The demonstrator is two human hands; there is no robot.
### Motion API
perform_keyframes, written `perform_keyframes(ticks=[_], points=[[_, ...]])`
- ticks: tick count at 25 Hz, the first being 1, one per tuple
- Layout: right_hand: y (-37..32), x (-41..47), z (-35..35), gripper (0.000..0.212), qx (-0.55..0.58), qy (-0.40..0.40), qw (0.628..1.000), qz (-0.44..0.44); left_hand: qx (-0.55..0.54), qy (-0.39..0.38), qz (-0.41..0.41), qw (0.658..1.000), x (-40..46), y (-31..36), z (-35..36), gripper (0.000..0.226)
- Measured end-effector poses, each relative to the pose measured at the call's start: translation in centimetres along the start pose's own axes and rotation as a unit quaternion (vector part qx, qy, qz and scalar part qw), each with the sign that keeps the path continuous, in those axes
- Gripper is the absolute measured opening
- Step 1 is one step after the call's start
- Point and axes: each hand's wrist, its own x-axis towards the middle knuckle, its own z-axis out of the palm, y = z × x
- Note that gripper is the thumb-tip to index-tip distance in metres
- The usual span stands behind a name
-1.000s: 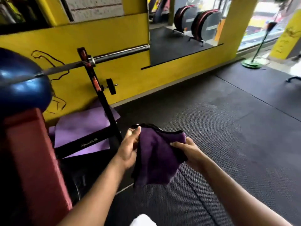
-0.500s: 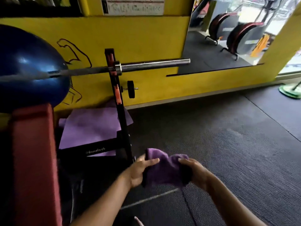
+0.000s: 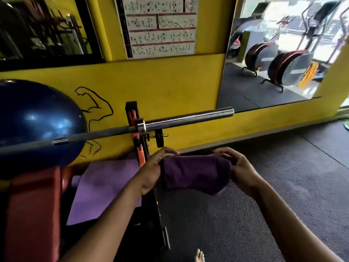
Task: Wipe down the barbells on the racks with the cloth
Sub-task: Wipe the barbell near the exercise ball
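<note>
Both hands hold the purple cloth (image 3: pixel 196 172) btwn them, below & in front of the barbell (image 3: pixel 185 118). Left hand (image 3: pixel 154 170) grips the cloth's left edge, fingers curled over the top; right hand (image 3: pixel 239 167) grips the right end, fingers curled round it. Cloth is bunched, not touching the bar. Barbell lies across the black/orange rack (image 3: pixel 137 133), bare chrome sleeve sticking out to the right, apart from the cloth. Blue ball (image 3: pixel 35 120) sits behind the bar at left, above a red pad (image 3: pixel 32 214). Purple mat (image 3: pixel 105 188) on the floor by the yellow wall (image 3: pixel 160 82); mirror (image 3: pixel 273 53) upper right.
</note>
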Motion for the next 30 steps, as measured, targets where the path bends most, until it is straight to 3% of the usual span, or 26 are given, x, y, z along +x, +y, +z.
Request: perform_keyframes(ticks=[3,6,10,12,13,15,17,18,20,21,22,24,27,30], points=[[-0.4,4.1,-1.8,0.023,0.019,-0.006,0.997,0.07,-0.058,-0.039,-0.032,0.997,3.8,0.4,-0.9,0.02],[0.8,7.4,-2.3,0.046,0.145,0.044,0.971,0.185,-0.148,-0.071,-0.074,0.984,8.4,0.5,-1.3,0.023],[2.5,9.3,-3.1,0.06,0.326,0.091,0.92,0.195,-0.239,-0.087,-0.093,0.963,13.8,-0.5,-1.6,0.032],[2.9,9.5,-3.8,0.049,0.324,0.121,0.914,0.213,-0.169,-0.048,-0.096,0.98,15.9,-1.3,-1.0,0.029],[2.8,9.8,-4.4,0.038,0.31,0.139,0.914,0.223,-0.066,-0.016,-0.07,0.995,16.9,-1.7,-0.5,0.02],[1.7,10.3,-5.6,0.024,0.319,0.191,0.906,0.203,0.127,0.011,0.025,0.992,18.7,-1.6,0.8,0.011],[0.3,11.1,-7.2,0.017,0.346,0.257,0.894,0.126,0.269,0.013,0.151,0.951,20.3,-0.4,1.5,0.014],[-0.5,11.4,-7.8,0.019,0.35,0.289,0.886,0.092,0.345,0.019,0.229,0.91,20.9,0.6,1.3,0.015],[-1.7,11.8,-8.8,0.019,0.338,0.337,0.877,0.057,0.49,0.038,0.358,0.794,22.4,2.7,0.3,0.03],[-1.9,12.1,-9.2,0.018,0.321,0.354,0.877,0.047,0.531,0.032,0.367,0.763,23.2,3.7,-0.5,0.039],[-2.3,12.4,-9.4,0.017,0.281,0.359,0.89,0.034,0.559,0.013,0.342,0.755,23.9,4.4,-1.4,0.047],[-3.2,13.8,-9.7,0.016,0.143,0.356,0.924,-0.002,0.624,-0.075,0.274,0.728,25.1,4.6,-3.2,0.053],[-3.8,18.0,-10.2,0.015,0.003,0.371,0.928,-0.033,0.686,-0.182,0.254,0.658,26.4,3.8,-4.7,0.06],[-2.2,21.8,-10.4,0.021,-0.134,0.419,0.897,-0.049,0.667,-0.198,0.26,0.669,26.4,3.7,-4.5,0.061]])
